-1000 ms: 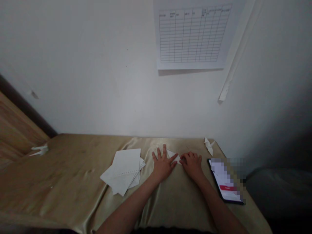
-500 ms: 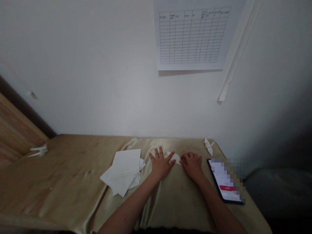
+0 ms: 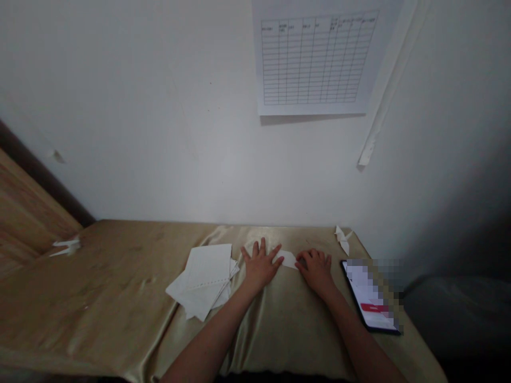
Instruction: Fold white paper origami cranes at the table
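My left hand (image 3: 260,264) lies flat on the gold cloth with its fingers spread, its thumb and fingertips on the left end of a small folded white paper (image 3: 288,258). On the paper's right end rests my right hand (image 3: 316,268), fingers curled and pressing down. Most of the paper is hidden under the two hands.
A loose stack of white sheets (image 3: 205,279) lies left of my hands. A phone (image 3: 371,303) with a lit screen sits at the right. A folded paper crane (image 3: 342,239) stands by the wall, another (image 3: 66,247) at far left. The gold-covered table (image 3: 120,298) meets a white wall.
My left hand has slid a little to the left along the paper, so more of the white paper shows between the hands. The right hand has stayed in place.
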Available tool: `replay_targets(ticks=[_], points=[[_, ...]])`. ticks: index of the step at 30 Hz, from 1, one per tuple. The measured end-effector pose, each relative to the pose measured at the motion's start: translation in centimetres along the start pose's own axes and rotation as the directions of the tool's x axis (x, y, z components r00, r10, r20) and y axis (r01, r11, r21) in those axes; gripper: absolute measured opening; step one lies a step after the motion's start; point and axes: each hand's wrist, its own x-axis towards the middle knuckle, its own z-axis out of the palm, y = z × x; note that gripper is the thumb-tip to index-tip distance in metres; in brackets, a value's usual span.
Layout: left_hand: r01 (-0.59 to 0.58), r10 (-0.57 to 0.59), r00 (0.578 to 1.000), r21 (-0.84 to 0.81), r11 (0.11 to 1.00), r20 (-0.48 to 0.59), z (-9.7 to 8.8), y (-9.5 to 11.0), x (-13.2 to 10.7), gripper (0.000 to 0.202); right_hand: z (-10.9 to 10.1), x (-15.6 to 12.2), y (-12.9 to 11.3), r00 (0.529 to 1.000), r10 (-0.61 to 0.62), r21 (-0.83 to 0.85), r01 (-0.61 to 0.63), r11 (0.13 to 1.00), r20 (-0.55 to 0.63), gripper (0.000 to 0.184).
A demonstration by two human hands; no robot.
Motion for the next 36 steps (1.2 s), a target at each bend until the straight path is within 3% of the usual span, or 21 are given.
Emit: replay_targets(ticks=[13, 22, 30, 36], points=[[0.083, -0.084, 0.996, 0.051, 0.995, 0.010, -0.3, -1.5, 1.3, 0.061, -0.2, -0.1, -0.1, 1.000, -0.011, 0.011, 0.012, 1.000, -0.009, 0.020], [0.022, -0.018, 0.997, 0.053, 0.998, -0.072, -0.5, -1.3, 0.0, 0.069, 0.0, 0.1, 0.3, 1.000, -0.002, 0.027, 0.003, 1.000, -0.008, 0.020], [-0.183, 0.181, 0.982, -0.037, 0.982, -0.051, -1.0, 0.4, -1.1, 0.045, -0.1, 0.1, 0.2, 1.000, -0.004, 0.037, 0.004, 0.999, -0.014, 0.019], [-0.064, 0.063, 0.998, -0.034, 0.997, -0.025, -1.2, 0.8, -1.5, 0.052, -0.1, 0.1, 0.3, 1.000, -0.007, 0.051, 0.007, 0.999, -0.007, 0.020]])
